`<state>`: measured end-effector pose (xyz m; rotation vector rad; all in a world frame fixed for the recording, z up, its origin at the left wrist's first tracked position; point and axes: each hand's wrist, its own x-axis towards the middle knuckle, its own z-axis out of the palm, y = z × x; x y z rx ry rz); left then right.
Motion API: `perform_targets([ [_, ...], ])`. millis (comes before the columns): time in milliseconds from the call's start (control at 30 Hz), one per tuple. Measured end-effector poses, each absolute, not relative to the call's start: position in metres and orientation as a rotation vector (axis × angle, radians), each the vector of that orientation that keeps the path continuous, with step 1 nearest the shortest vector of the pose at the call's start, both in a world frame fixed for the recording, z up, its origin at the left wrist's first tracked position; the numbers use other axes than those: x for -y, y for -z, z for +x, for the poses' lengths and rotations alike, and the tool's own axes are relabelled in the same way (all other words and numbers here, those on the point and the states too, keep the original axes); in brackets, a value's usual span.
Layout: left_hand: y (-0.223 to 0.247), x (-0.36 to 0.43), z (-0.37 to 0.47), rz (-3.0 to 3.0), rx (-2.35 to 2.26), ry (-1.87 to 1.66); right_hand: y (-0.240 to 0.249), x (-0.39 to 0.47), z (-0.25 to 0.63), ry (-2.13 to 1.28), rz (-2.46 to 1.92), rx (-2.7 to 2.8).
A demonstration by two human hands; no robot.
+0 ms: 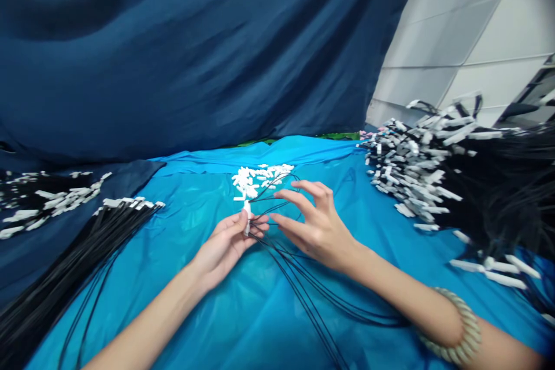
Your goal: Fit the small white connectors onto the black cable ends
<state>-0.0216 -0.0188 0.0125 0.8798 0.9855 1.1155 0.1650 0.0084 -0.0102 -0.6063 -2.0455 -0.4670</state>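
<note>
My left hand (229, 241) pinches a slim white plastic connector (247, 218) between thumb and fingers, holding it roughly upright. Several thin black wires (299, 280) run from the connector's right side and trail down toward the lower right. Just right of it, my right hand (318, 222) is raised with its fingers spread and curved among the loose wires. It does not appear to grip any of them. Beyond both hands lies a small pile of loose white connectors (247, 182) on the blue cloth (208, 312).
At right rises a big heap of black wires with white connectors (416, 167). A bundle of black wires with white ends (99, 243) lies at left, with more connectors (65, 199) on dark cloth behind. A dark blue curtain (195, 58) hangs at the back.
</note>
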Motion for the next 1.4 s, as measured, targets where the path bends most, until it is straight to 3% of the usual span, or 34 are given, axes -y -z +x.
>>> perform_targets([
  [167,-0.012,0.019,-0.022,0.85,-0.97,-1.15,0.005,-0.006,0.168,0.47,-0.317,2.059],
  [300,-0.01,0.019,-0.022,0.829,-0.973,-1.148,0.006,-0.01,0.17,0.274,-0.171,2.131],
  [467,-0.01,0.019,-0.021,0.81,-0.975,-1.128,0.003,-0.008,0.167,-0.363,-0.252,1.984],
  [600,-0.014,0.021,-0.018,0.781,-1.021,-1.157,-0.009,-0.005,0.17,-1.075,-0.305,1.415],
  [700,-0.016,0.022,-0.015,0.785,-1.026,-1.146,-0.018,-0.011,0.179,-1.278,-0.36,1.039],
  [900,-0.014,0.023,-0.015,0.822,-1.037,-1.125,-0.027,-0.017,0.195,-1.023,-0.491,1.056],
  [1167,-0.012,0.026,-0.016,1.005,-1.017,-1.049,-0.009,0.003,0.17,0.023,-0.529,1.87],
  [1400,-0.013,0.027,-0.016,1.051,-0.985,-1.028,0.001,0.001,0.167,0.119,-0.565,1.836],
])
